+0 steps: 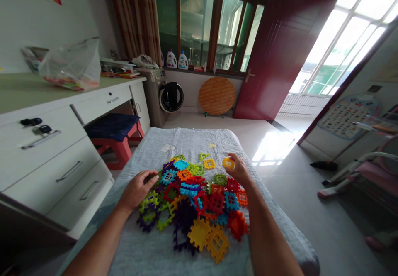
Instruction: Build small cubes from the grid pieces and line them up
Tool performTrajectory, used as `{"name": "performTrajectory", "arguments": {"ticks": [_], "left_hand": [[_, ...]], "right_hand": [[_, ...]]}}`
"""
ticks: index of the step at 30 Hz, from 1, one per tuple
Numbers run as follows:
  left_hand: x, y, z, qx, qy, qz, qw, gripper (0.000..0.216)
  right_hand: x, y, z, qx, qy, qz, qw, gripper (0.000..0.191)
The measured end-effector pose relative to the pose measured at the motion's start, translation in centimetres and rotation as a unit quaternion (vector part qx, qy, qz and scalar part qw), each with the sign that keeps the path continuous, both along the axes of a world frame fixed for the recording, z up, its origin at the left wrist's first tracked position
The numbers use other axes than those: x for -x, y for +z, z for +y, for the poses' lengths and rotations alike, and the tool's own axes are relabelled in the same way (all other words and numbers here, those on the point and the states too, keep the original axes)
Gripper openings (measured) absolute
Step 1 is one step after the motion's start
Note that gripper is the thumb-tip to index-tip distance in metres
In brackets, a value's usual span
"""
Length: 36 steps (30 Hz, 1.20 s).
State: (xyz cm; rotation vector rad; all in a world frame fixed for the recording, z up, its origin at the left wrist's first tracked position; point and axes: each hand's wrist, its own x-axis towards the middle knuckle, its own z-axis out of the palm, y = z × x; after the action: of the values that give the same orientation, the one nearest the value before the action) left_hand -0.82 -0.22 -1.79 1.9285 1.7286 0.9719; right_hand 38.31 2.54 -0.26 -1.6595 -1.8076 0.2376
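Observation:
My right hand (239, 169) pinches a yellow window-shaped plastic building piece (228, 163) above the cloth, at the far right of a heap. My left hand (138, 189) rests at the heap's left edge with thumb and index finger apart and nothing seen between them. Close to its fingertips lie green pieces, one of them a light green piece (150, 200). The heap mixes notched square pieces in several colours, among them a blue window piece (231, 201), a red piece (216, 202) and a solid yellow piece (199, 233). Another yellow window piece (209, 164) lies apart on the cloth, beside a green triangular piece (204, 156).
A pale quilted cloth (186, 139) covers the low table. To the left stand a white desk (107, 99) and a red stool with a dark blue cushion (113, 126). A washing machine (155, 97) and a round wooden board (217, 96) are farther back. At right is a pink chair (368, 170).

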Motion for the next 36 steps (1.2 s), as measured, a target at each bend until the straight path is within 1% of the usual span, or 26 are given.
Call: {"name": "performTrajectory", "arguments": {"ticks": [2, 4, 6, 9, 11, 14, 16, 18, 20, 23, 26, 30, 36], "left_hand": [[0.1, -0.1, 0.0, 0.002, -0.004, 0.002, 1.0, 0.039], [0.2, -0.3, 0.1, 0.004, -0.007, 0.003, 1.0, 0.039], [0.2, -0.3, 0.2, 0.005, -0.005, 0.004, 1.0, 0.04], [0.2, -0.3, 0.2, 0.001, -0.005, 0.005, 1.0, 0.04], [0.2, -0.3, 0.2, -0.005, -0.009, 0.007, 1.0, 0.039], [0.2, -0.3, 0.2, -0.012, -0.011, 0.012, 1.0, 0.039], [0.3, -0.3, 0.3, -0.018, -0.011, 0.015, 1.0, 0.039], [0.4, -0.4, 0.3, -0.026, -0.013, 0.019, 0.999, 0.039], [0.5, -0.4, 0.4, -0.031, -0.015, 0.022, 0.999, 0.038], [0.6, -0.5, 0.4, -0.032, -0.016, 0.026, 0.999, 0.038], [0.6, -0.5, 0.4, -0.034, -0.016, 0.029, 0.999, 0.038], [0.8, -0.8, 0.5, -0.033, -0.016, 0.032, 0.999, 0.038], [0.9, -1.1, 0.6, -0.036, -0.011, 0.034, 0.999, 0.039]], "right_hand": [[-0.9, -0.6, 0.6, 0.022, -0.022, -0.03, 0.999, 0.057], [-1.6, -1.2, 1.1, 0.067, -0.026, -0.071, 0.995, 0.058], [-2.1, -1.5, 1.4, 0.109, -0.012, -0.111, 0.988, 0.06], [-2.6, -1.4, 2.0, 0.127, 0.009, -0.153, 0.98, 0.062], [-2.7, -1.2, 2.3, 0.133, 0.012, -0.181, 0.974, 0.056], [-2.5, -1.0, 2.7, 0.148, 0.018, -0.208, 0.967, 0.04], [-2.5, -0.9, 3.0, 0.151, 0.032, -0.213, 0.965, 0.036], [-2.8, -0.8, 3.5, 0.144, 0.042, -0.21, 0.966, 0.038], [-3.5, -0.6, 4.4, 0.129, 0.035, -0.196, 0.972, 0.043], [-4.6, -0.2, 6.5, 0.109, 0.008, -0.175, 0.979, 0.05], [-5.3, -0.1, 9.1, 0.106, 0.004, -0.174, 0.979, 0.053], [-5.3, -0.6, 11.5, 0.118, 0.028, -0.182, 0.976, 0.053], [-5.4, -1.9, 12.4, 0.152, 0.035, -0.198, 0.968, 0.056]]}}
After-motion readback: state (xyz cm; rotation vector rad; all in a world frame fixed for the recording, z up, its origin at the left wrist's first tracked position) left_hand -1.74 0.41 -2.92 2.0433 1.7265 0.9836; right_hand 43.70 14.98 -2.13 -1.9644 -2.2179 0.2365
